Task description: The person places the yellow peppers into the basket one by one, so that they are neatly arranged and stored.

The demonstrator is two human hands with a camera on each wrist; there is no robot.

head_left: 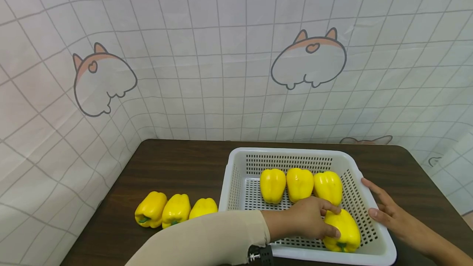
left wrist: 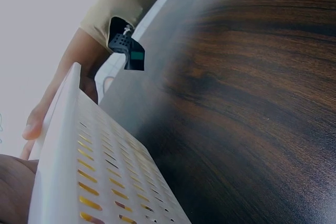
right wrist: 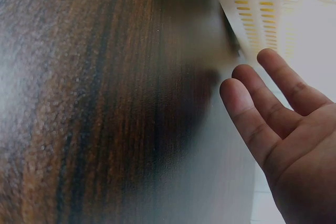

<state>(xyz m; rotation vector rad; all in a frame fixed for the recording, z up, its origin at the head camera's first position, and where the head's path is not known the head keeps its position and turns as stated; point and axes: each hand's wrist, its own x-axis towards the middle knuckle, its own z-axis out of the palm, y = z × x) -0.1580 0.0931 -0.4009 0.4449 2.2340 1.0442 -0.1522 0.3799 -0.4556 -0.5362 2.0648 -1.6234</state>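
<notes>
My left hand (head_left: 308,218) reaches across into a white plastic basket (head_left: 258,251) and grips a yellow bell pepper (head_left: 347,233) in its near right corner, fingers on top and thumb at the side. The pepper's green stem points toward me. Behind it, three more yellow bell peppers (head_left: 273,186) stand in a row inside the basket. At the right rim, my right hand (head_left: 397,216) touches the basket with fingers extended. In the right wrist view the fingers (right wrist: 278,111) look straight. Only part of the left hand (left wrist: 16,187) shows in the left wrist view.
Three yellow bell peppers (head_left: 176,209) lie in a row on the dark wooden table (head_left: 177,163), left of the basket; the sleeve partly covers the nearest ones. A white grid-patterned cloth (head_left: 221,73) hangs behind the table and along its left side.
</notes>
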